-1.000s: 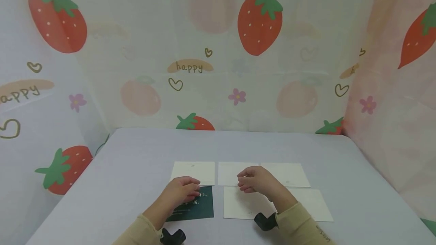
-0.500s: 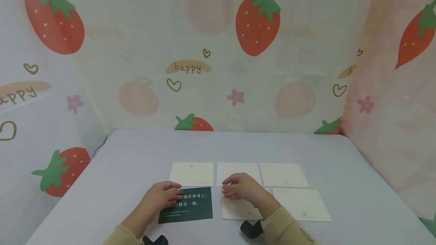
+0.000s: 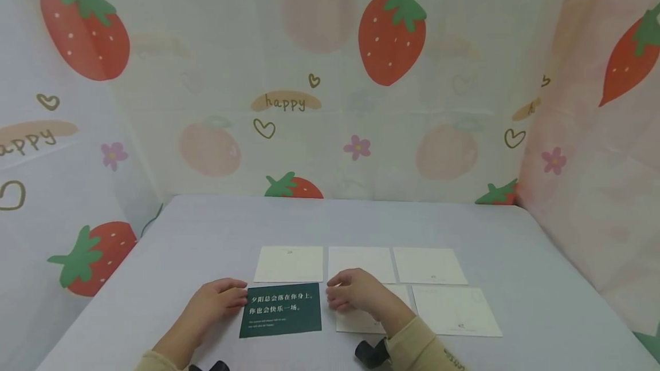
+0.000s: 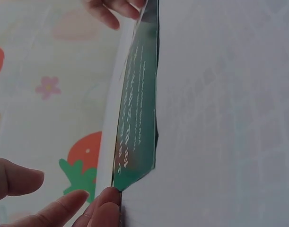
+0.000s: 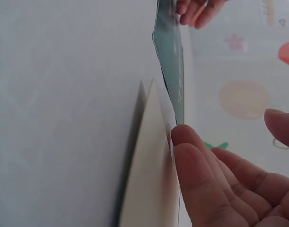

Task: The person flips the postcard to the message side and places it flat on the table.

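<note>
A dark green card with white writing lies flat at the front left of the card layout. My left hand is at its left edge, fingers extended and thumb apart; in the left wrist view the fingertips meet the card's end. Beside its right edge is my right hand, fingers loosely bent and thumb held away. That hand partly covers a cream card in the front row. In the right wrist view its fingertips are right at the gap between the green card and the cream one.
Behind, a row holds a left cream card, a middle one and a right one. Another cream card lies front right. The white table meets a strawberry-patterned cloth wall.
My left hand has slid left off the green card's face to its left edge, uncovering the writing. My right hand has come left and nearer, from the back row to the green card's right side.
</note>
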A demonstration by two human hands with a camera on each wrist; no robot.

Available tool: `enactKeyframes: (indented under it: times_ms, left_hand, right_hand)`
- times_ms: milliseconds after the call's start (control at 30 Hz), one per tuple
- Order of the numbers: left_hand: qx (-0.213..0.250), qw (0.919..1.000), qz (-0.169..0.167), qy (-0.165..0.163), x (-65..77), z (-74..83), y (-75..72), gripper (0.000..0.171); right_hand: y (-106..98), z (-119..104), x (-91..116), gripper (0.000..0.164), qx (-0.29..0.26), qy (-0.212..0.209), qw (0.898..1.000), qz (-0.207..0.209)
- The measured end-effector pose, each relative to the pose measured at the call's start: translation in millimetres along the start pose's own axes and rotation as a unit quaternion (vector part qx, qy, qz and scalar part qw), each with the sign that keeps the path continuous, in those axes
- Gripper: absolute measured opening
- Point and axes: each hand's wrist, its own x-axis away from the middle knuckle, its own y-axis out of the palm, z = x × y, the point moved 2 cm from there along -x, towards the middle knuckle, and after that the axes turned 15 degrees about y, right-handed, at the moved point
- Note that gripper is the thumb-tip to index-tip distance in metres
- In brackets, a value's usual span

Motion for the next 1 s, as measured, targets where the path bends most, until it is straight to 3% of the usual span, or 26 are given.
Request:
enactKeyframes:
  times_ms: [167,567,1000]
  left_hand:
    - [0.002,1.0,0.005,-0.003,3.5,-2.8,-4.0,0.035]
    - [0.075,0.9967,0.017,-0.027,3.3,-7.0,-5.4,0.033]
    - [0.098,0.9948,0.02,-0.021,1.1,-4.1,-2.0,0.032]
  right_hand:
    - [3.1,1.6,-1.4,0.03,-0.009,0.006,1.0,-0.006]
    - [7.3,2.9,0.3,0.033,-0.037,0.004,0.999,-0.025]
    - [6.1,6.0,-0.6,0.032,-0.038,0.001,0.999,-0.037]
